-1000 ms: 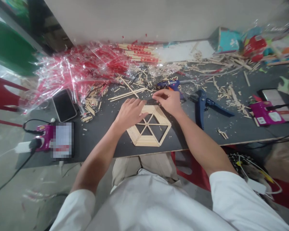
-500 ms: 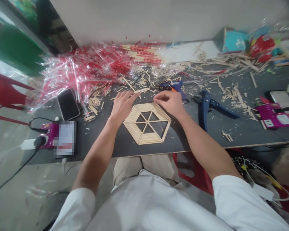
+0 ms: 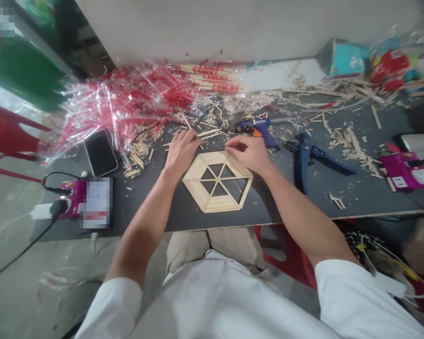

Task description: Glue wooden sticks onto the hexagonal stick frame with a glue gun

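Observation:
A flat hexagon of pale wooden sticks lies on the dark table, with spokes meeting at its middle and rows of sticks filling most sections. The lower right section has far fewer sticks than the others. Beyond its upper left edge, my left hand rests with fingers bent together near loose stick pieces. My right hand is pinched at the hexagon's upper right corner. Anything between the fingertips of either hand is too small to make out. A blue glue gun lies just past my right hand, and a blue-handled cutter to its right.
Red and clear plastic wrappers heap up at the back left, beside wrapped chopsticks. Stick scraps litter the table. Phones and purple power strips with cables sit at both sides. A red stool stands left.
The left fingers have drawn slightly closer together and back from the stick pieces. My right hand stays pinched at the corner. The hexagon lies as before, with the view shifted slightly.

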### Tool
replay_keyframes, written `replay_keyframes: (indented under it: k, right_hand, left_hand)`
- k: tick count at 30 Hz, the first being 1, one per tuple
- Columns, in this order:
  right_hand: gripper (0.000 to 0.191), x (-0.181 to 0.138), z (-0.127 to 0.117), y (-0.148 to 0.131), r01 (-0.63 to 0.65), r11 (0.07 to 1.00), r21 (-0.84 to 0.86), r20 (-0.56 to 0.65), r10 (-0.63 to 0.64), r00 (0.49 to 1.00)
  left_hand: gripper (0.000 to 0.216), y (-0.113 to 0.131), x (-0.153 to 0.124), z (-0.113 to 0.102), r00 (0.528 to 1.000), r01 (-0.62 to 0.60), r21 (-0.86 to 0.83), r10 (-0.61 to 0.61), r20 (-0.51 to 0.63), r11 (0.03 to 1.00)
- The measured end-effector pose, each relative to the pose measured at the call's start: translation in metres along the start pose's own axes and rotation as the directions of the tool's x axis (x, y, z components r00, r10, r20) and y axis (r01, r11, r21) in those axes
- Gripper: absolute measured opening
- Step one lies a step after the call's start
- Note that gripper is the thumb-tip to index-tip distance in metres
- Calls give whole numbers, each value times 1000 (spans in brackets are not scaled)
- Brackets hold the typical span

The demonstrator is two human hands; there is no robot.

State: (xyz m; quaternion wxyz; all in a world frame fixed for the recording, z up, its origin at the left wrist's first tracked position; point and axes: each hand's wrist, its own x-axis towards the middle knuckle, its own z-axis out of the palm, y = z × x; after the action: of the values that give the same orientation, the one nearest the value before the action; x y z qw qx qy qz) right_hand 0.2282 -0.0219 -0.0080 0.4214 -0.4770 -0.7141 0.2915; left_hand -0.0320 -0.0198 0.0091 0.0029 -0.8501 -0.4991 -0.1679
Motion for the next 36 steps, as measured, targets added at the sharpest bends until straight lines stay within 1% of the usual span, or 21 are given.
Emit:
replay_keyframes:
  k: [3, 5, 8, 10, 13, 15, 18, 21, 23, 25, 28, 32, 34, 36]
  right_hand:
    - [10, 0, -1, -2, 18, 1000, -25, -2, -18, 1000]
    - [10, 0, -1, -2, 27, 999, -34, -20, -28, 999]
    - [17, 0, -2, -5, 4, 1000, -4, -37, -4, 999]
    - [23, -2, -4, -10, -24, 999, 28, -29, 25, 999]
    - [26, -6, -5, -19, -5, 996, 92, 13, 3, 1000]
    - [36, -9, -4, -25, 31, 991, 127, 51, -38, 998]
    - [48, -10, -2, -30, 41, 995, 92, 70, -48, 996]
    - [59, -8, -3, -31, 42, 999, 30, 83, -45, 996]
    - [60, -6, -6, -31, 65, 998, 18, 77, -66, 995]
    - [58, -5, -11, -28, 94, 996, 8, 41, -94, 995]
    - [51, -2, -24, -20, 125, 992, -25, -51, -126, 991]
    - [47, 1, -39, -11, 112, 988, -109, -184, -130, 974]
    - [46, 1, -41, -11, 126, 977, -170, -211, -161, 964]
    - [42, 1, -39, -13, 166, 958, -232, -193, -213, 958]
  left_hand:
    - [26, 5, 0, -4, 996, -68, 18, 69, -47, 997]
    - [22, 9, 0, -6, 991, -92, 4, 92, -93, 996]
    - [22, 10, -1, -8, 983, -92, -10, 89, -161, 996]
    - [25, 12, -3, -11, 977, -107, -5, 104, -184, 994]
    - [31, 19, -7, -19, 971, -179, 5, 178, -157, 984]
    - [32, 28, -11, -25, 965, -227, 5, 226, -131, 974]
    - [35, 42, -14, -29, 961, -261, -21, 257, -102, 965]
    - [34, 47, -15, -28, 966, -249, -38, 246, -78, 968]
    - [31, 44, -14, -25, 971, -225, -43, 220, -94, 974]
    - [30, 36, -13, -22, 974, -193, -42, 186, -127, 980]
    - [31, 21, -14, -20, 978, -145, -46, 136, -159, 988]
    - [38, 11, -16, -20, 983, -64, -59, 52, -178, 996]
    - [39, 11, -17, -20, 983, -49, -61, 37, -181, 997]
    - [40, 12, -17, -19, 983, -56, -68, 43, -178, 996]
